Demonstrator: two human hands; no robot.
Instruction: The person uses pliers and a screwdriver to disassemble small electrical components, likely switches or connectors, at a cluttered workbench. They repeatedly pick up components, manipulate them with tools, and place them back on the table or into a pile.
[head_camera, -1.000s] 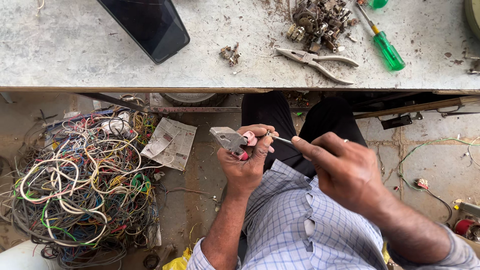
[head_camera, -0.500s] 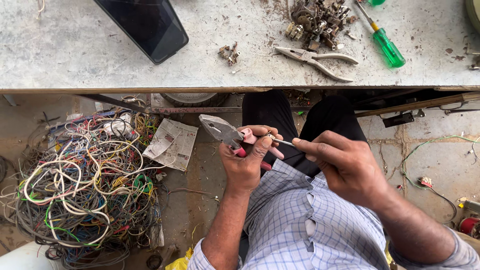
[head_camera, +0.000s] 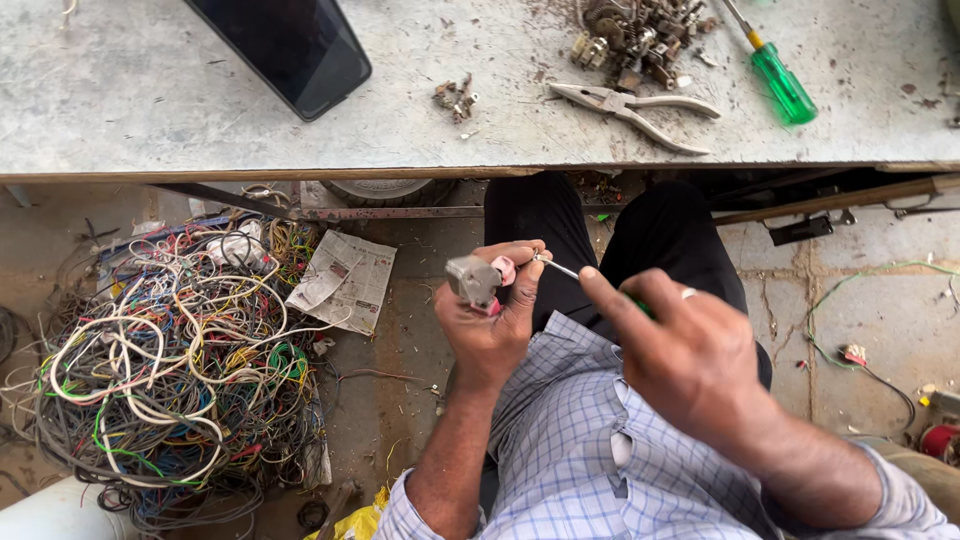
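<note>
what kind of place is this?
Likely a small electrical repair or scrap-salvage workshop: a heap of tangled wires on the floor, pliers and a green screwdriver on a worn bench.

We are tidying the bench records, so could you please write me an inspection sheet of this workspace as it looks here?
Surface: grey workbench, scratched and dusty, with debris.
Job's things: small grey and pink electrical part in the left hand; thin screwdriver, tip at the part, in the right hand.
Clutter: black phone, pliers, green-handled screwdriver, pile of small metal parts, scrap bits.
Grippers: both hands closed on their items.
Cables: big tangle of multicoloured wires on the floor; loose green wire at the other side.
Surroundings: stained concrete floor, folded newspaper.
</note>
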